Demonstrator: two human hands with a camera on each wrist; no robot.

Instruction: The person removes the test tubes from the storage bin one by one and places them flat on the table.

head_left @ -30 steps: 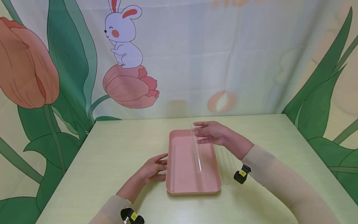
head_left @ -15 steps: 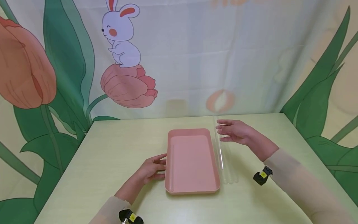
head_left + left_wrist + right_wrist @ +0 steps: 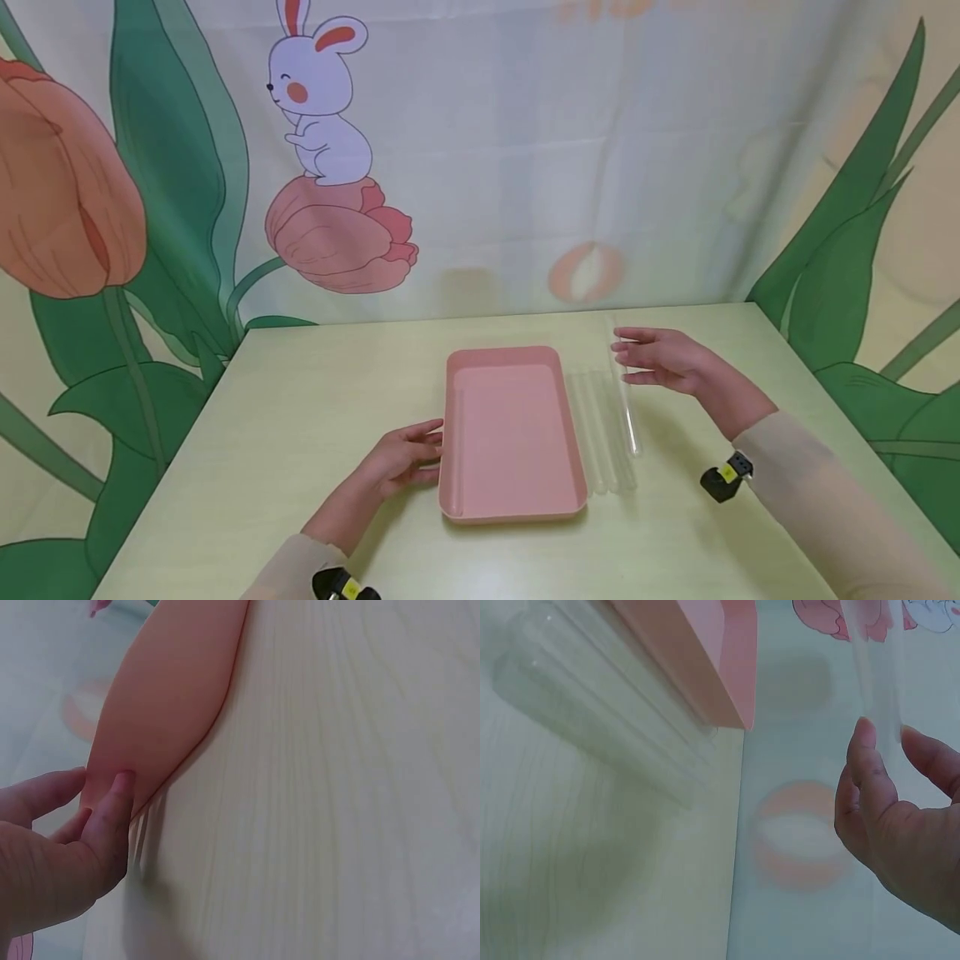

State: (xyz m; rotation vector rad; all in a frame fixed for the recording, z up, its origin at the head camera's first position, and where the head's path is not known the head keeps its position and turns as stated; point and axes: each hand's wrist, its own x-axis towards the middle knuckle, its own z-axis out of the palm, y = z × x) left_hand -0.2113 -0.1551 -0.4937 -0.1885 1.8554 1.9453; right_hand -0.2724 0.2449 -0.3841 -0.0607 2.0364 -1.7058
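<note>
My right hand [image 3: 663, 358] pinches a clear test tube [image 3: 629, 417] near its upper end, with the rounded end pointing down toward me. In the right wrist view, the thumb and fingers [image 3: 873, 769] close on that tube [image 3: 877, 667]. Beneath and left of it, several more clear test tubes [image 3: 600, 442] lie side by side along the right of a pink tray [image 3: 517, 433]. Another clear tube [image 3: 459, 450] lies inside the tray by its left wall. My left hand [image 3: 401, 461] touches the tray's left side with its extended fingertips, also seen against the wall in the left wrist view.
The pale wooden table [image 3: 337, 375] ends at a printed curtain [image 3: 480, 167] showing a rabbit and tulips. Each sleeve carries a small black camera, such as the right wrist camera [image 3: 726, 477].
My right hand has carried the test tube from above the tray to the right, out over the tubes on the table. My left hand has stayed at the tray's side.
</note>
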